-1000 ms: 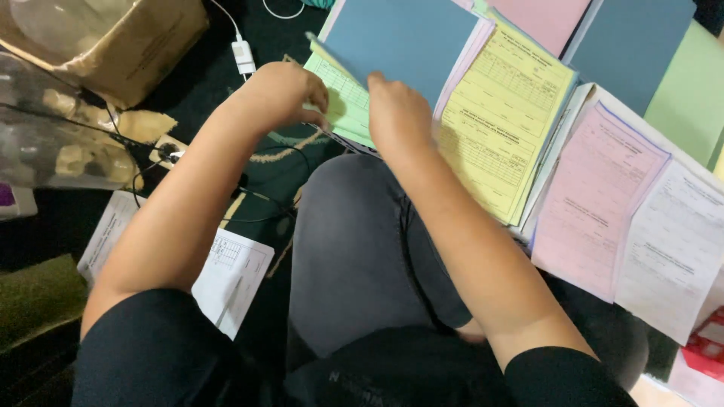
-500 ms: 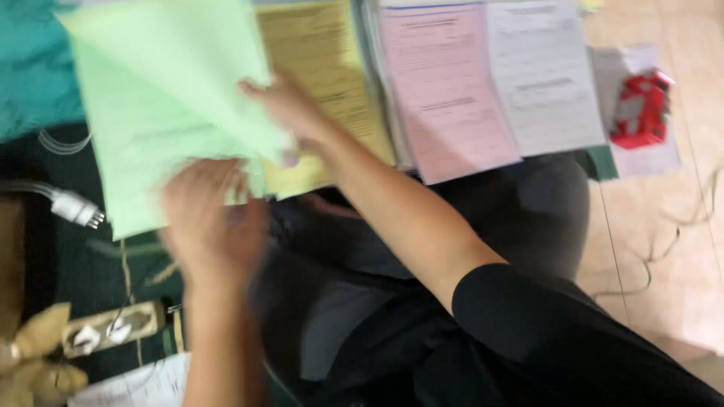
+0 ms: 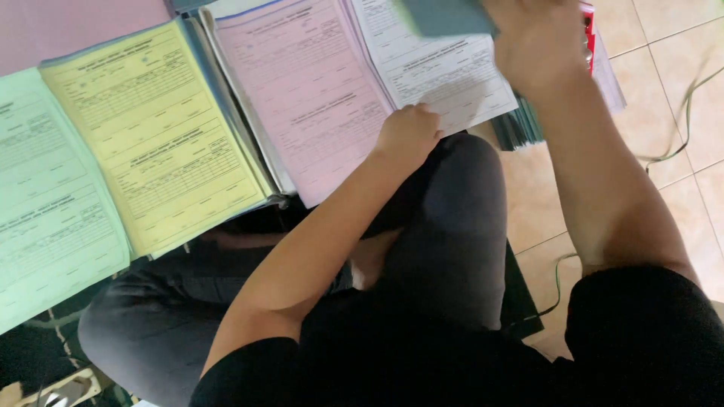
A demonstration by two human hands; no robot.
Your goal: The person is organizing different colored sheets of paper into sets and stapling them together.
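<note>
Stacks of printed forms lie side by side in front of my crossed legs: green [image 3: 45,203], yellow [image 3: 151,136], pink [image 3: 302,90] and white [image 3: 437,68]. My left hand [image 3: 407,132] rests with curled fingers on the near edge where the pink and white stacks meet; whether it pinches a sheet is hidden. My right hand [image 3: 532,45] is raised at the top of the view, closed on a grey-blue sheet [image 3: 445,15] that hangs over the white stack. The sheet is blurred.
A dark stack of sheets [image 3: 520,128] sits by my right forearm, and a red object [image 3: 587,26] peeks out behind it. A green cable [image 3: 682,113] runs over the tiled floor at right. A power strip [image 3: 68,388] lies at the bottom left.
The view has swung to the right. The green sheet both hands held now lies at left. My left hand moved to the pink and white stacks, and my right hand lifted a grey-blue sheet.
</note>
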